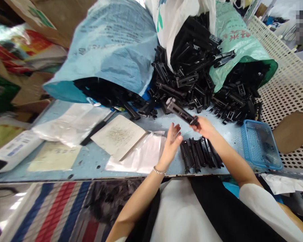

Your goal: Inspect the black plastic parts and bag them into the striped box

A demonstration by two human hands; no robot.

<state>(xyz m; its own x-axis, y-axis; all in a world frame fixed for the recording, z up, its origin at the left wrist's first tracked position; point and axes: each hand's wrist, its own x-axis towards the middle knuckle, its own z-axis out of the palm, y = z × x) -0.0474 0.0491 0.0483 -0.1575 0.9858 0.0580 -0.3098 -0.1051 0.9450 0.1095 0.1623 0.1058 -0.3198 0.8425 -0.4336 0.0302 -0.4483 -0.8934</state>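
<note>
My right hand (203,127) grips one end of a long black plastic part (180,112), which has a slot along it and a greyish far end. The part is raised over the bench and points up and to the left. Just left of it, my left hand (172,143) is open, fingers apart, holding nothing; a bracelet is on that wrist. Below my right hand, several similar black parts (198,153) lie side by side in a row near the front edge. Beyond both hands spreads a loose heap of black parts (184,85).
Behind stand a blue sack (113,43), a white sack (156,20) and a green sack (244,40), each with black parts inside. A blue basket (261,144) is at right, beside a perforated cream panel (288,80). Left lie a square board (118,136) and plastic bags (73,121).
</note>
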